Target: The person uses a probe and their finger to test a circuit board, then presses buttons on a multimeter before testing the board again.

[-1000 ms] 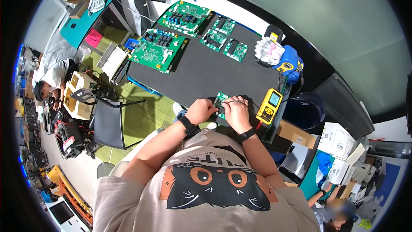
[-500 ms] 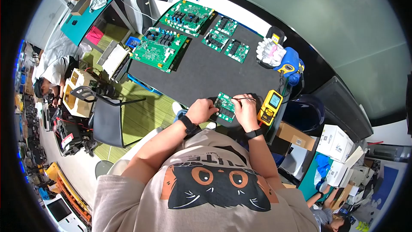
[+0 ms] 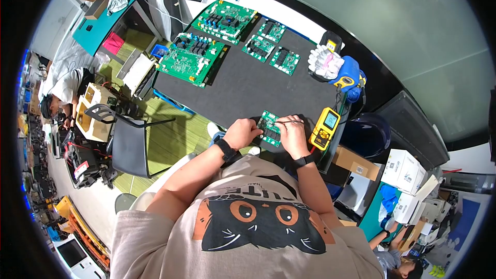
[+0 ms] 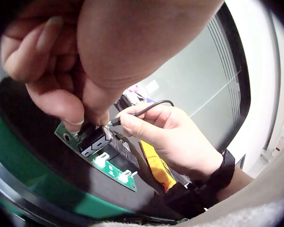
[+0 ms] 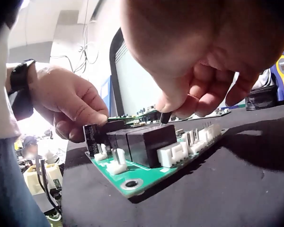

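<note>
Fingers of the left hand (image 3: 242, 133) curl round the left end of a small green circuit board (image 3: 269, 126). The right wrist view shows them pinching it at the edge beside a black capacitor (image 5: 91, 136). The board lies flat on the black mat of the bench (image 3: 243, 90), close to the near edge and just in front of the person. Its top carries black block-shaped relays (image 5: 144, 142) and a row of white connectors (image 5: 177, 152). To the right, the right hand (image 3: 292, 135) pinches a thin probe (image 5: 164, 117) between thumb and forefinger. The tip is down on the board behind the relays, and its black lead (image 4: 146, 109) loops away. Just beyond that hand a yellow multimeter (image 3: 324, 127) rests near the bench's right edge. The board looks light and stiff, likely to skate on the mat unless held, and its soldered parts and pins seem fragile. The bare green rim, at the corners by the mounting holes, looks the safest place to take hold.
</note>
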Tool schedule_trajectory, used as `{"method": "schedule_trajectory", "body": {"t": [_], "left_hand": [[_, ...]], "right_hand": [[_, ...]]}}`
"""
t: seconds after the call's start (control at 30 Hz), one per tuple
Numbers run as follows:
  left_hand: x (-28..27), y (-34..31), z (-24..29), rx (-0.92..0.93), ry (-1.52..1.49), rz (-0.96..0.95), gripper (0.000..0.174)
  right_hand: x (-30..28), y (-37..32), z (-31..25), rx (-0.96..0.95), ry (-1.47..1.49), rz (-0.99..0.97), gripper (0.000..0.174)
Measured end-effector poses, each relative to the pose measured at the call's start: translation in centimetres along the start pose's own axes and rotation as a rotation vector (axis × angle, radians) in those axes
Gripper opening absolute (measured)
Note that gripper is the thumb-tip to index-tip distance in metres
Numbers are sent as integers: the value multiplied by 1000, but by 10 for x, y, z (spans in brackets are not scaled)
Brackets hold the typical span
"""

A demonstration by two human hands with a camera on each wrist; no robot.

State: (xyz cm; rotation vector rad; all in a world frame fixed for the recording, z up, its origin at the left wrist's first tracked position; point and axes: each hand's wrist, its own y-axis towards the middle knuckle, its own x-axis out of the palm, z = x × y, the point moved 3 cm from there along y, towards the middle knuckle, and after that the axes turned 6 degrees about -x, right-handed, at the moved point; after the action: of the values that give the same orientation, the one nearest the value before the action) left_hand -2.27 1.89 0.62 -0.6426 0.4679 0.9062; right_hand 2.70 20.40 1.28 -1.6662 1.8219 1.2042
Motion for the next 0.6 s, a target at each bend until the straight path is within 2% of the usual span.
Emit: {"method": "schedule_trajectory", "body": {"t": [0.33,0.6], "left_hand": [[4,2,-5,56,-2,48,30],[-2,0,2,2,-2,-1,29]], "right_hand": [[1,0,-1,21,-52,30,12],[5,0,3,30,-8,29,12]]}}
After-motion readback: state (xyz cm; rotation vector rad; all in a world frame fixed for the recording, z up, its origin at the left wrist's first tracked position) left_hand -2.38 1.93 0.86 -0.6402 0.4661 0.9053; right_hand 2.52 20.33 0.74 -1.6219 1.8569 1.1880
